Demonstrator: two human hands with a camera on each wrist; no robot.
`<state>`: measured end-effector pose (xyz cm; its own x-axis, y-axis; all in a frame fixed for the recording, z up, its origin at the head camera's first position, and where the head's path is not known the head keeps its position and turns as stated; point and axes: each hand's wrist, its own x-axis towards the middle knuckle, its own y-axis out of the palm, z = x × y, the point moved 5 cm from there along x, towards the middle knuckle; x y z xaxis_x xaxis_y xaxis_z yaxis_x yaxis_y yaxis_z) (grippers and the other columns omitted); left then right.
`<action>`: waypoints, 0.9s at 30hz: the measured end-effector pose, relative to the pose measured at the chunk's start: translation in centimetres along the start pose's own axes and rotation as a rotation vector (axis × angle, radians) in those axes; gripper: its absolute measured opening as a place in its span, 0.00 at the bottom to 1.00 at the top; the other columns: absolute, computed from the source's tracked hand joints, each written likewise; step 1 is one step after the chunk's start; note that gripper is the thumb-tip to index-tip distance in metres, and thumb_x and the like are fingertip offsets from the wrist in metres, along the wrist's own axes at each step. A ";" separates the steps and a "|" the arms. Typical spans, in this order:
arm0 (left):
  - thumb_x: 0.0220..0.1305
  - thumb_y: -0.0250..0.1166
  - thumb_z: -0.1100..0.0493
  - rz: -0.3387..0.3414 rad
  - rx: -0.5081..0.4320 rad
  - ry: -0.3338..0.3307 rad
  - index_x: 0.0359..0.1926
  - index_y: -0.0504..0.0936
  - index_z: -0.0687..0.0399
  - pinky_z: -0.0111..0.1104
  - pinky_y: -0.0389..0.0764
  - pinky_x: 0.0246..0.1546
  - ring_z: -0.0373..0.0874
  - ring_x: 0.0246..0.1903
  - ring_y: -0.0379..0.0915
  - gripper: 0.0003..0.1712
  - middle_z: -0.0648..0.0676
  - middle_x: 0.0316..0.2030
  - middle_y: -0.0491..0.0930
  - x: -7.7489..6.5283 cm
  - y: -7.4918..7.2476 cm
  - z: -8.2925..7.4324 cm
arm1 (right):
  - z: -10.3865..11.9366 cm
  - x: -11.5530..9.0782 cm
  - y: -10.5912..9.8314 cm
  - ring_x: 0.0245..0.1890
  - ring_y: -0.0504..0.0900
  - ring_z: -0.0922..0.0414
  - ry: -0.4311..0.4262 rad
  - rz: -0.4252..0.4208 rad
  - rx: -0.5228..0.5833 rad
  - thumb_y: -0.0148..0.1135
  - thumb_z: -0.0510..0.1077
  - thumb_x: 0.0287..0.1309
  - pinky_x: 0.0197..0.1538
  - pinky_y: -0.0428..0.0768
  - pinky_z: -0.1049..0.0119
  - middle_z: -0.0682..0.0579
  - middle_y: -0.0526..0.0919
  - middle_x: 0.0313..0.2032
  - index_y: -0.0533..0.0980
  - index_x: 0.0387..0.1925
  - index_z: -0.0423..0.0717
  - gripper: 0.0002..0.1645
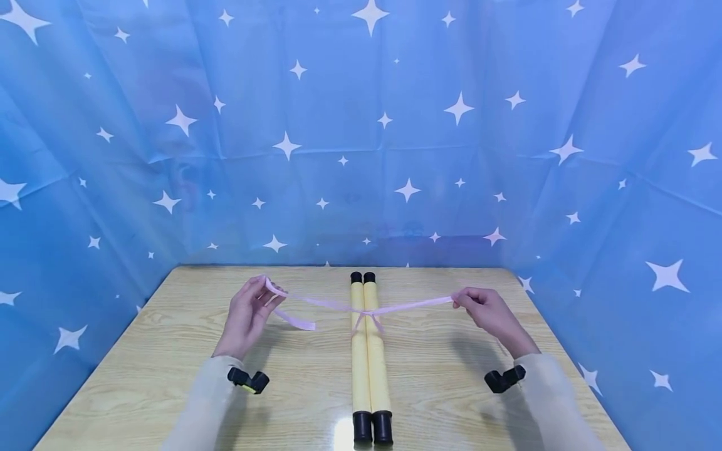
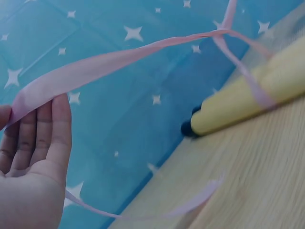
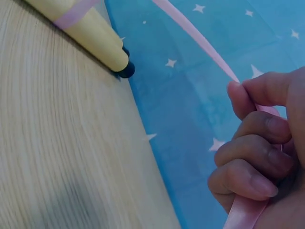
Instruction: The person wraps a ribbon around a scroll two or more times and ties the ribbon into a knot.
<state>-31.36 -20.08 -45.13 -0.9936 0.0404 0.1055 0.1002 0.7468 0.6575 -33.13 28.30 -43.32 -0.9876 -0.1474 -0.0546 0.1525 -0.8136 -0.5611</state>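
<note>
Two pale yellow rods with black end caps lie side by side on the wooden table, pointing away from me. A pink ribbon passes around them and crosses above them at their upper middle. My left hand pinches one side of the ribbon between thumb and fingers, the other fingers fairly straight, and its loose tail hangs below. On the other side my right hand pinches the ribbon between thumb and index finger. Its other fingers curl over the tail, which comes out below the palm.
The wooden table ends at a blue curtain with white stars, which hangs behind and along both sides. Black wrist cameras sit on both forearms. A bright reflection shows near the rods' near ends.
</note>
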 end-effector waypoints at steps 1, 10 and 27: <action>0.79 0.56 0.57 -0.020 0.010 0.002 0.41 0.80 0.52 0.37 0.83 0.58 0.43 0.44 0.83 0.08 0.50 0.38 0.82 -0.1 -0.5 -0.1 | -0.3 0.0 -0.2 0.14 0.58 0.59 0.005 -0.007 0.002 0.54 0.61 0.75 0.23 0.67 0.59 0.59 0.61 0.14 0.81 0.42 0.47 0.23; 0.79 0.56 0.58 -0.146 0.050 -0.020 0.41 0.80 0.51 0.34 0.86 0.49 0.40 0.42 0.81 0.08 0.47 0.38 0.82 -1.0 -3.8 -0.7 | -2.7 0.0 -1.5 0.14 0.58 0.59 0.031 -0.052 0.010 0.54 0.63 0.74 0.23 0.68 0.59 0.59 0.61 0.14 0.81 0.42 0.46 0.26; 0.81 0.49 0.60 -0.345 0.224 -0.200 0.42 0.79 0.54 0.31 0.85 0.53 0.37 0.39 0.81 0.12 0.48 0.36 0.79 -2.9 -6.7 0.0 | -6.0 -0.6 -2.0 0.21 0.60 0.58 0.077 -0.063 -0.104 0.55 0.59 0.75 0.28 0.62 0.63 0.54 0.70 0.24 0.83 0.44 0.39 0.26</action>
<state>-29.13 -25.20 -49.89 -0.9598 -0.1249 -0.2514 -0.2300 0.8632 0.4493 -33.09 33.39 -47.06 -0.9957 -0.0512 -0.0772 0.0891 -0.7568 -0.6476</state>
